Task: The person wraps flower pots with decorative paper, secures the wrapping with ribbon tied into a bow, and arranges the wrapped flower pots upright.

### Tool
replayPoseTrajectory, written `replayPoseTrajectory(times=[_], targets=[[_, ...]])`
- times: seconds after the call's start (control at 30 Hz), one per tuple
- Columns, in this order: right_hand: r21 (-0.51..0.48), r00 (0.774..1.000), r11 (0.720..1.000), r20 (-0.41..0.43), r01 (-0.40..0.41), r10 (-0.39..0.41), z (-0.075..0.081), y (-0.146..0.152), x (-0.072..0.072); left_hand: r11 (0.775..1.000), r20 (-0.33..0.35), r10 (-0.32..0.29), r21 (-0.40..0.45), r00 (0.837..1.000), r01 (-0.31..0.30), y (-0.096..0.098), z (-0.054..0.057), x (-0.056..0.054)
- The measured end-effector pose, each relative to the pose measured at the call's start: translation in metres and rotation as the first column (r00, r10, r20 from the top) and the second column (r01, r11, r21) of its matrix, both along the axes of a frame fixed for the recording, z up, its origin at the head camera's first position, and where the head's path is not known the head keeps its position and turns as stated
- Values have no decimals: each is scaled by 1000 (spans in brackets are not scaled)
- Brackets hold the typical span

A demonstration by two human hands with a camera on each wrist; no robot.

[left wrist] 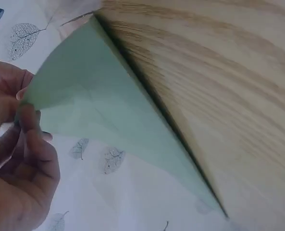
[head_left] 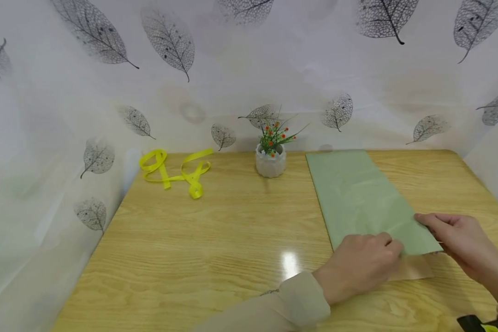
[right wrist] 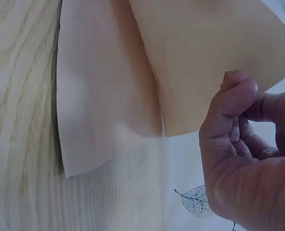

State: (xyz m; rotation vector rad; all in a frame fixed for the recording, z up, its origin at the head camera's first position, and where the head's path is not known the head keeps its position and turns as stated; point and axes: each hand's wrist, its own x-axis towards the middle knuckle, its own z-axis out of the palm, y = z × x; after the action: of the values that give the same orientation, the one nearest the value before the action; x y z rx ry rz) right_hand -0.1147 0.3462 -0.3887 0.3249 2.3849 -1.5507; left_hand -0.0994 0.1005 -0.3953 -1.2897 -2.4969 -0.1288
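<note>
A green sheet of paper [head_left: 352, 193] lies on the right part of the table, its near end lifted. My left hand [head_left: 358, 263] pinches the near edge, and the left wrist view shows the thumb and fingers [left wrist: 39, 144] closed on the paper. At the right edge, my right hand [head_left: 465, 244] pinches the sheet between thumb and fingers. Below the raised end, a pale pinkish layer of paper [head_left: 412, 267] lies on the table. From the right wrist view, the lifted paper's underside [right wrist: 195, 86] looks tan. Whether both layers are one folded sheet I cannot tell.
The wooden table [head_left: 216, 240] backs onto a leaf-printed curtain [head_left: 240, 55]. A curled yellow ribbon [head_left: 195, 180] lies at the back left. A white pot [head_left: 270, 163] with a small red-flowered plant stands at the back, left of the paper.
</note>
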Motion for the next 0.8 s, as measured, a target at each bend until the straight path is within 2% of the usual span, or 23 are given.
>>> replayPoseTrajectory(times=[0.07, 0.1, 0.13, 0.2, 0.23, 0.3, 0.37, 0.4, 0.47, 0.63, 0.7, 0.73, 0.8], targets=[[-26, 1000, 1000, -16, 4, -4, -3, 0, 0, 996, 92, 10, 84, 996, -17, 0, 1, -2], [-9, 1000, 1000, -31, 3, -3, -4, -1, 0, 990, 157, 7, 137, 988, -29, -2, 1, -4], [33, 999, 999, -46, -15, 16, -6, -1, 1, 979, 229, 5, 197, 973, -52, -3, 1, -6], [191, 993, 979, -72, -74, 89, -11, -2, 3, 945, 368, -5, 306, 930, -117, -7, 0, -9], [296, 988, 949, -79, -104, 133, -14, -3, 5, 927, 430, -10, 343, 903, -153, -9, 0, -11], [503, 966, 850, -103, -157, 239, -21, -6, 6, 893, 540, -15, 386, 842, -232, -15, 1, -14], [640, 936, 750, -132, -171, 326, -28, -9, 7, 862, 622, -17, 406, 783, -304, -22, 3, -16], [684, 924, 711, -148, -163, 354, -32, -9, 6, 845, 651, -28, 421, 759, -330, -26, 4, -17], [733, 903, 664, -175, -147, 393, -37, -8, 7, 812, 687, -57, 454, 725, -367, -35, 6, -20], [770, 894, 614, -136, -177, 428, -42, 4, 8, 734, 762, -116, 498, 637, -462, -59, 11, -20], [776, 894, 602, -116, -190, 432, -42, 8, 9, 721, 783, -126, 494, 610, -485, -70, 12, -20], [778, 896, 598, -110, -192, 431, -42, 9, 11, 723, 788, -123, 487, 603, -489, -76, 13, -21], [782, 898, 594, -109, -187, 427, -42, 12, 13, 734, 807, -116, 462, 579, -498, -88, 17, -22]])
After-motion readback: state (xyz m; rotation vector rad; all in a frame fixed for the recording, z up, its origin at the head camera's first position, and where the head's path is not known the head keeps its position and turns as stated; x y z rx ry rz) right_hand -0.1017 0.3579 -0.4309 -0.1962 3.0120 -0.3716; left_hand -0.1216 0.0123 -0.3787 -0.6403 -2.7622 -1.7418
